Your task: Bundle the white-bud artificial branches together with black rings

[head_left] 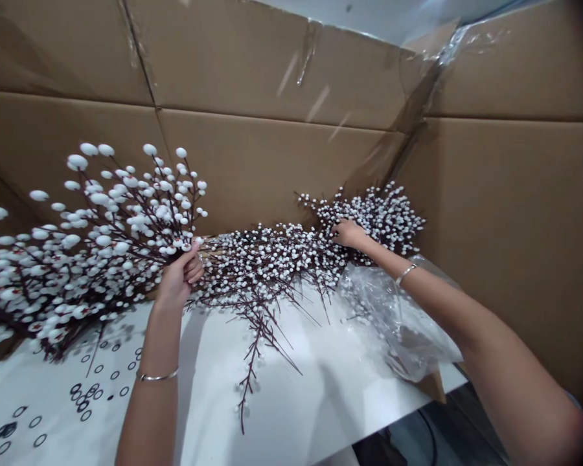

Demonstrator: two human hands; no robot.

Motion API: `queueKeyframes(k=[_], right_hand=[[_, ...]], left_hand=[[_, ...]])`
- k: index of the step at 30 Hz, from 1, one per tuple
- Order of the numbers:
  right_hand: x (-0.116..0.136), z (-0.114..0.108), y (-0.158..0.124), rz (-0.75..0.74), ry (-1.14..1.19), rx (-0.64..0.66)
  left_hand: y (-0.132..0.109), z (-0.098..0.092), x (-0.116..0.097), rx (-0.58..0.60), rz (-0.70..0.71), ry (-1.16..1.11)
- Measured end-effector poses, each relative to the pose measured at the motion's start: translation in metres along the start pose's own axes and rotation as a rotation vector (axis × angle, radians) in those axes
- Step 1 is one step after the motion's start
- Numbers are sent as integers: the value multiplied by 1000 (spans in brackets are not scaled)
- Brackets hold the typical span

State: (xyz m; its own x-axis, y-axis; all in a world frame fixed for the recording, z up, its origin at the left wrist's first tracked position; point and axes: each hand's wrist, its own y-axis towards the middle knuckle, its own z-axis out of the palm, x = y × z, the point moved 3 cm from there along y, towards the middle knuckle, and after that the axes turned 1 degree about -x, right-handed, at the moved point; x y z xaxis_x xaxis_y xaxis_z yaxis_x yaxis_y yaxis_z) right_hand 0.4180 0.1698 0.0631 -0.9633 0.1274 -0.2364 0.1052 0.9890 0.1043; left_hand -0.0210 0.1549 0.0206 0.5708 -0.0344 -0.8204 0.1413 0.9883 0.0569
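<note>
My left hand (181,275) is closed around the stems of a bunch of white-berry branches (143,200), held up above the table at the left. The berries are white and round on thin dark brown twigs. At the back right, my right hand (350,234) reaches into a pile of similar berry branches (388,210), fingers curled and pinched on a branch. Its fingertips are partly lost among the berries. Between my hands lies a long heap of berry branches (272,255), one sparse twig (247,382) pointing toward me.
Small black rings (91,391) lie scattered on the white table (282,414) at the front left. More berry branches (53,285) spread at the far left. A crumpled clear plastic bag (398,323) rests below my right forearm. Tall cardboard walls (272,162) stand behind and to the right.
</note>
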Motion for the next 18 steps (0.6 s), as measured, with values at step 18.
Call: queueKeyframes(k=[18], right_hand=[[-31, 54, -39, 0, 316, 521]], left_hand=[[0, 1, 0, -20, -30, -2]])
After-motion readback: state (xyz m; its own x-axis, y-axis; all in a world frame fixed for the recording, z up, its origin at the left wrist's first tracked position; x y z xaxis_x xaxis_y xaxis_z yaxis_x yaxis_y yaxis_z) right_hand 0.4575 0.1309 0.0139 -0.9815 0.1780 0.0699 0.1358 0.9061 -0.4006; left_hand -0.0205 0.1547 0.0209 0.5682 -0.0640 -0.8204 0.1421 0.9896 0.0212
